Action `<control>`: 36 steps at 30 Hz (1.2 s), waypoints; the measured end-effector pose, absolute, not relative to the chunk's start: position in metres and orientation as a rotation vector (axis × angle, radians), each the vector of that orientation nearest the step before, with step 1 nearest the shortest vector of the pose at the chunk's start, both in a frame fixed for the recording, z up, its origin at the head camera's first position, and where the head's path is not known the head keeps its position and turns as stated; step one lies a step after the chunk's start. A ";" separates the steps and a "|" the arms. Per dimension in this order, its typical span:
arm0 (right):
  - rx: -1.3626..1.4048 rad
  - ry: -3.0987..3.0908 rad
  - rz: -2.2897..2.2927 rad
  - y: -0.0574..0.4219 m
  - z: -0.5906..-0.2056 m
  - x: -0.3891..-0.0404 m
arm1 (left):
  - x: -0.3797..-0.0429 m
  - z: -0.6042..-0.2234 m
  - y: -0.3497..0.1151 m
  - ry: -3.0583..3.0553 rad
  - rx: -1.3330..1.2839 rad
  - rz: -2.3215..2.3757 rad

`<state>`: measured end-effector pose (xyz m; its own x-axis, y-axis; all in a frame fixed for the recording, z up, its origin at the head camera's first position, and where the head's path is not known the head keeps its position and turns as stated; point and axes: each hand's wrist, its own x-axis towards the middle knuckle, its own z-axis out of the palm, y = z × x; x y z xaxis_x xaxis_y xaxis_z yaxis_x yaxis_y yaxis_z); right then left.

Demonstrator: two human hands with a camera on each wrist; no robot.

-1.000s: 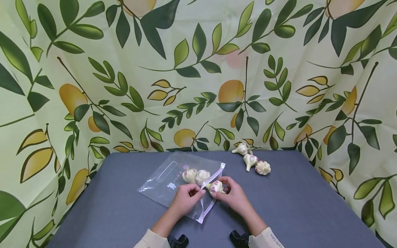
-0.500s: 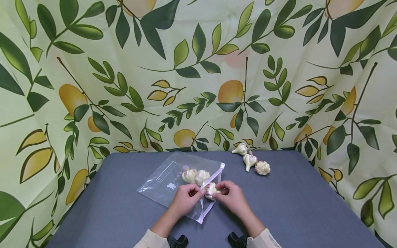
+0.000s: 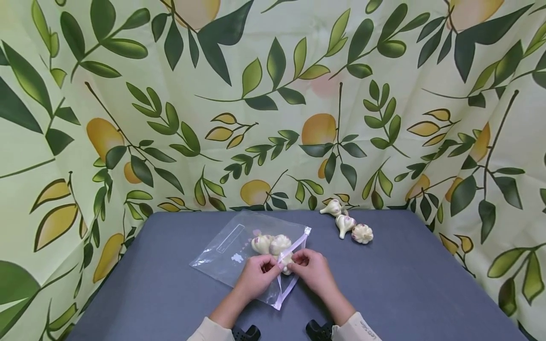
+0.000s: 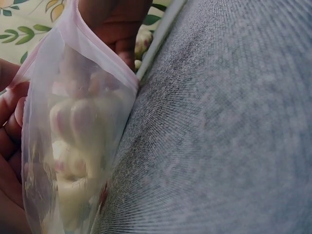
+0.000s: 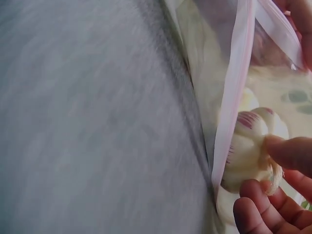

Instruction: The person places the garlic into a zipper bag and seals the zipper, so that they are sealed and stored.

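Note:
A clear zip bag (image 3: pixel 228 265) with a pale pink zip strip (image 5: pixel 236 83) lies on the table, its mouth spread toward the right. My left hand (image 3: pixel 257 275) pinches the upper edge of that mouth. With thumb and fingers, my right hand (image 3: pixel 314 271) holds a garlic bulb (image 5: pixel 251 134) by its stem end, and most of the bulb is past the zip strip. Farther in, two garlic bulbs, one left (image 3: pixel 261 244) and one right (image 3: pixel 280 244), rest side by side. The left wrist view shows garlic (image 4: pixel 78 119) through the cloudy plastic.
Several loose garlic bulbs (image 3: pixel 345 224) sit near the table's back edge, right of the bag. A dark grey cloth covers the table (image 3: pixel 409 284). Behind it hangs a curtain (image 3: pixel 273 109) printed with leaves and fruit.
My right hand has moved left, carrying the garlic bulb from the bag's mouth in past the zip strip. The left hand keeps its pinch on the edge. The head view has shifted slightly.

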<state>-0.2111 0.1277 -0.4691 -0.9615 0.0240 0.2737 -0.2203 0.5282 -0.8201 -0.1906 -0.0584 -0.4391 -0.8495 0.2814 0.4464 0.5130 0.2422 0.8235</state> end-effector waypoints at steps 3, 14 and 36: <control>0.174 -2.517 1.402 0.123 -0.470 -0.212 | -0.191 -0.442 -0.057 -2.297 -0.758 -1.661; 0.312 -2.481 1.497 0.128 -0.467 -0.212 | -0.192 -0.441 -0.059 -2.297 -0.763 -1.670; -0.232 -2.585 0.950 0.277 -0.410 -0.254 | -0.212 -0.472 -0.061 -2.267 -0.753 -1.672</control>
<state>-0.2545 0.2771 -0.4100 -0.9158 0.2782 0.2898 0.0243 0.7584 -0.6513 -0.2116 -0.0606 -0.4725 -0.8429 0.2680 0.4666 0.5250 0.2187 0.8226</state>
